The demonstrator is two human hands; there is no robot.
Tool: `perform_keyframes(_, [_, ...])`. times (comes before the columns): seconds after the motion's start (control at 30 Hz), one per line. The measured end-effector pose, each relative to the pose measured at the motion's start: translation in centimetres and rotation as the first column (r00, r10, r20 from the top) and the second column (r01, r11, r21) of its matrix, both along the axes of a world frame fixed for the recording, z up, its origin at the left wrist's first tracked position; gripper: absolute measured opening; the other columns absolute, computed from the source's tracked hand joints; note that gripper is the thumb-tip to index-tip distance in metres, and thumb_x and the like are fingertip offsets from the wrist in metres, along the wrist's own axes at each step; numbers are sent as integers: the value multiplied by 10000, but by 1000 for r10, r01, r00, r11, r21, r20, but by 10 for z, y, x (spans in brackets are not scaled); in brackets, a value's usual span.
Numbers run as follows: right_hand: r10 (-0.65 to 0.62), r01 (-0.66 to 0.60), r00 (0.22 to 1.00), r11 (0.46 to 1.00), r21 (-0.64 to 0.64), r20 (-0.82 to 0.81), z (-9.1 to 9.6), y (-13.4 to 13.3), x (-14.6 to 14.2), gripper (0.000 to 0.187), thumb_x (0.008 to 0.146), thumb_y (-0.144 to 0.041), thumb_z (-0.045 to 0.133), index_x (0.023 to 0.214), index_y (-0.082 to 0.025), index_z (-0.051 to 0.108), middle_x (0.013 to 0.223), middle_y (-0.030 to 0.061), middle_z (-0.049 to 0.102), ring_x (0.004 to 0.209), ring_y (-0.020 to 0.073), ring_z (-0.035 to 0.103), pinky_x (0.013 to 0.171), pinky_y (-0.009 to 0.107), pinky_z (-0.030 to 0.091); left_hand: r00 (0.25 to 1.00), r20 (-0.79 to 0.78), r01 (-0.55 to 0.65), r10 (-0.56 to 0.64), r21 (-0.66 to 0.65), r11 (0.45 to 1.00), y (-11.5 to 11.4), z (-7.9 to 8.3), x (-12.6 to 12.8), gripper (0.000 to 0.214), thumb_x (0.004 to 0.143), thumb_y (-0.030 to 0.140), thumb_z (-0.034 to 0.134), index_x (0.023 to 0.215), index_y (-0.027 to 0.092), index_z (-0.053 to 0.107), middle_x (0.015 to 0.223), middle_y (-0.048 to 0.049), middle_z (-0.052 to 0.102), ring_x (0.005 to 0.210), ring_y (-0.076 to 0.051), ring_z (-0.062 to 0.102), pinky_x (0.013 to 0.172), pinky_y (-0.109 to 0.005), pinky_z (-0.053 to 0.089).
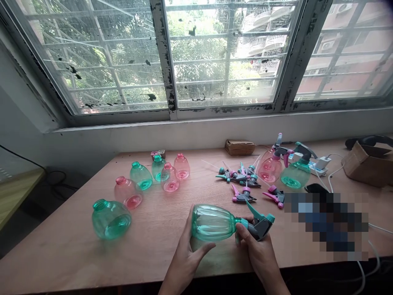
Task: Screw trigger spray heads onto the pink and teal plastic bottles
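Observation:
A teal spray bottle lies on its side just above the wooden table, held by both hands. My left hand cups the bottle's body from below, thumb against its underside. My right hand is wrapped round the grey and teal trigger head at the bottle's neck. Several loose trigger heads in pink and teal lie further back at the middle right.
Several empty pink and teal bottles stand at the left, the nearest a teal one. Two assembled sprayers stand at the back right beside a power strip, a phone and a cardboard box. A window fills the background.

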State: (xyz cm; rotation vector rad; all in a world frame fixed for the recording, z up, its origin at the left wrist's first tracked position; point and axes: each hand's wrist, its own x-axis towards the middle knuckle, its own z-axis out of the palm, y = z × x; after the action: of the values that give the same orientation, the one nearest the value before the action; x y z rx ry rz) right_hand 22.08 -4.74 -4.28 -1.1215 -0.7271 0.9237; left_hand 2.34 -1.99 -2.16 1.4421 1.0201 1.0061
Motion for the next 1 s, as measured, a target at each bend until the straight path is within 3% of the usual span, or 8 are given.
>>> perform_keyframes(0.13, [62,-62,998,998,13,5,1,-1,1,295,808,-443,788,889,-216,618,535,-58,628,490,135,550,579,284,435,1000,10,13,-13,-6,1000,0,-2,0,929,844,407,749,1587,317,199,1657,-70,316,1531,-296,262,1261,-480,195])
perform_keyframes(0.27, [20,-20,1000,1000,18,-4,4,-1,-3,330,758,-463,818,868,-205,642,518,-57,617,460,127,529,547,273,420,998,47,29,-28,-26,999,2,2,0,814,856,442,722,1549,245,345,1586,-112,445,1499,-357,321,1227,-501,279])
perform_keyframes(0.5, [26,-26,1000,1000,0,-5,6,-2,-4,337,746,-472,823,855,-203,652,512,-50,613,453,134,528,535,279,413,997,61,-45,46,-16,999,2,-3,2,991,749,383,836,1563,346,274,1644,-41,354,1512,-316,306,1258,-456,218])
perform_keyframes(0.7, [30,-30,1000,1000,-5,10,6,-2,-4,349,746,-468,827,883,-198,655,506,-53,616,470,128,538,538,259,416,997,78,18,-15,-39,999,3,4,2,810,827,449,748,1526,245,393,1528,-112,521,1425,-373,442,1198,-507,330])
perform_keyframes(0.87, [12,-12,1000,1000,9,-11,8,-2,-6,344,743,-485,821,856,-205,655,497,-55,609,447,121,527,521,252,412,998,51,-42,43,-26,999,3,-2,2,959,773,378,814,1566,288,283,1612,-85,404,1499,-328,329,1248,-491,236])
perform_keyframes(1.0, [31,-31,1000,999,-16,4,9,-3,-6,374,711,-486,844,866,-195,667,499,-40,627,445,134,544,515,260,422,996,87,4,-1,-36,999,3,-3,0,867,843,439,734,1565,264,289,1561,-117,473,1481,-352,357,1224,-522,274])
